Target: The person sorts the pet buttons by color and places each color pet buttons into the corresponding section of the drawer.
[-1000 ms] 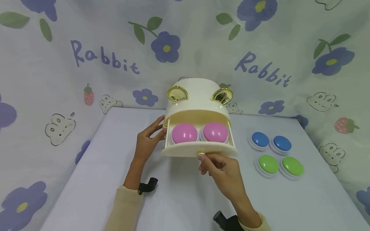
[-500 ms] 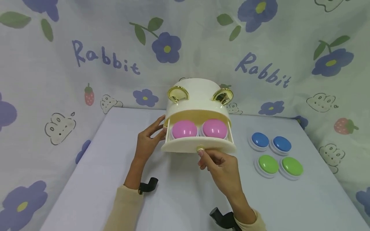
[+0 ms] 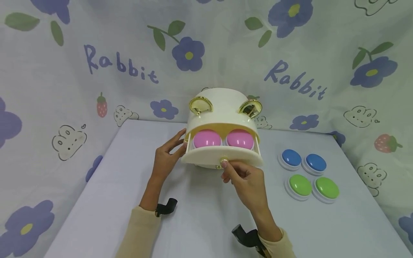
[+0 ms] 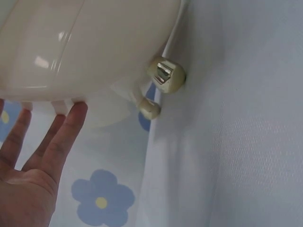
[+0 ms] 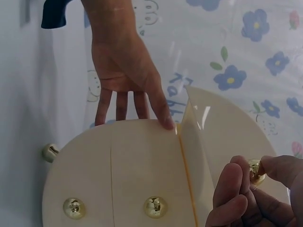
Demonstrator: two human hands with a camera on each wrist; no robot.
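Note:
A cream drawer box (image 3: 224,122) with gold ears stands at the far middle of the table. Its top drawer (image 3: 206,154) is partly out and holds two pink-domed round buttons (image 3: 207,139) on white bases. With thumb and forefinger my right hand (image 3: 248,182) pinches the gold knob (image 5: 255,171) on that drawer's front. My left hand (image 3: 166,159) touches the side of the box, its fingertips (image 4: 78,108) fairly straight against the cream wall. Two lower drawer fronts with gold knobs (image 5: 155,206) show shut in the right wrist view.
To the right on the white table (image 3: 193,222) lie two blue-domed buttons (image 3: 316,163) and two green-domed buttons (image 3: 327,188). A patterned cloth (image 3: 222,46) hangs close behind the box. Gold feet (image 4: 166,74) support the box.
The top drawer has slid inward, with my right hand moving forward on its knob. Both pink buttons have gone further under the box's top. My left hand has stayed at the side.

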